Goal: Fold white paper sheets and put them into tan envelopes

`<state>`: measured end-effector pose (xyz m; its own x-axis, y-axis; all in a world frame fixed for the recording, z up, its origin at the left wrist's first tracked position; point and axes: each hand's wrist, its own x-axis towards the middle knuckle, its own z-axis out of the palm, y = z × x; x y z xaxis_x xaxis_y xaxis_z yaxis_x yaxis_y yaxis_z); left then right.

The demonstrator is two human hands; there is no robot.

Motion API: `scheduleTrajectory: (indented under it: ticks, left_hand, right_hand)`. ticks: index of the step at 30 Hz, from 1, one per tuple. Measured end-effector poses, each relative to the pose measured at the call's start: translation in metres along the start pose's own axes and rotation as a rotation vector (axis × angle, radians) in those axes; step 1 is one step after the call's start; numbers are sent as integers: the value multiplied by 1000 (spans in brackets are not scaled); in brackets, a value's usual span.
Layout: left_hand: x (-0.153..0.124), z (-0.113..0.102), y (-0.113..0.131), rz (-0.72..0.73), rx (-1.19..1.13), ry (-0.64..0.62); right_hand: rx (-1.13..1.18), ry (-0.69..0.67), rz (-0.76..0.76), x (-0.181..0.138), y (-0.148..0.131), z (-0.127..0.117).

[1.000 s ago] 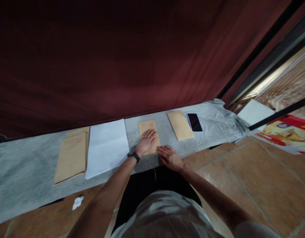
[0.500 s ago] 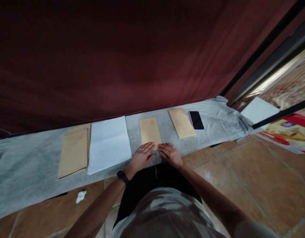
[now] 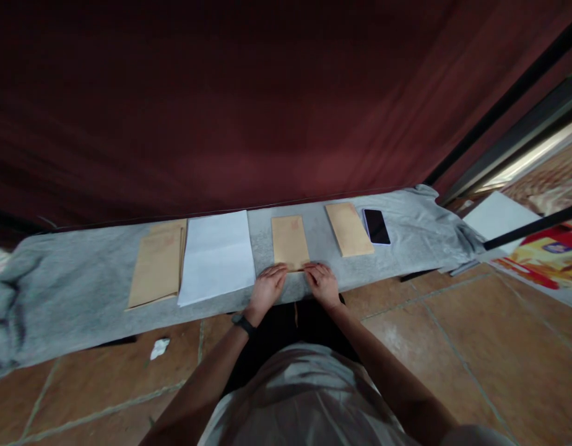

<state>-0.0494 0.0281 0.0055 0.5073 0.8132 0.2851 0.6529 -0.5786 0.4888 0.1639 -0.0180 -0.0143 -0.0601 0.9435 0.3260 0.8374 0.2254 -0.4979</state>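
Observation:
A brown paper envelope point(image 3: 290, 240) with a faint reddish mark near its far end lies in front of me on a grey cloth. My left hand point(image 3: 268, 286) is closed at its near left corner, fingertips gripping the edge. At the near right corner, my right hand point(image 3: 322, 282) pinches the same edge. Between the hands the near edge shows a thin dark line, like a fold or a small gap. To the right lies another brown envelope point(image 3: 350, 229). White paper sheets point(image 3: 217, 257) lie left of my hands, with a stack of brown envelopes point(image 3: 156, 263) beyond them.
A phone point(image 3: 376, 227) rests right of the second envelope. The grey cloth point(image 3: 82, 279) covers a long narrow bench against a dark red curtain-like surface point(image 3: 249, 124). Crumpled white paper point(image 3: 160, 348) is on the tiled floor. A red and yellow box point(image 3: 550, 257) stands at right.
My fingers lay flatter over the envelope's near end before; now they are drawn in at its two near corners. The whole view has shifted slightly.

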Motion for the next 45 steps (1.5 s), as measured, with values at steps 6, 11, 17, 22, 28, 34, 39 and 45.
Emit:
scheduleTrajectory:
  ticks: [6,11,17,22,28,34,39,45]
  left_hand:
    - [2,3,2,-58,-27,34]
    - [2,3,3,-63,-47,47]
    - [-1,0,2,3,9,-42]
    - [-5,-1,4,56,129,-117]
    - [-11,-1,14,92,215,-77]
    - [-19,-1,19,112,273,-88]
    - [-22,2,21,95,286,-61]
    - [-28,4,20,46,322,-39]
  right_hand:
    - [-20,64,51,2,-6,3]
    - [-54,89,92,6,-9,1]
    - [-113,86,140,9,-13,2]
    - [-95,95,143,10,-12,3]
    - [-48,63,1,2,-26,-2]
    - [-94,-89,-159,-21,-51,6]
    - [-168,-51,-96,-29,-42,6]
    - [-229,-39,-35,-30,-27,-5]
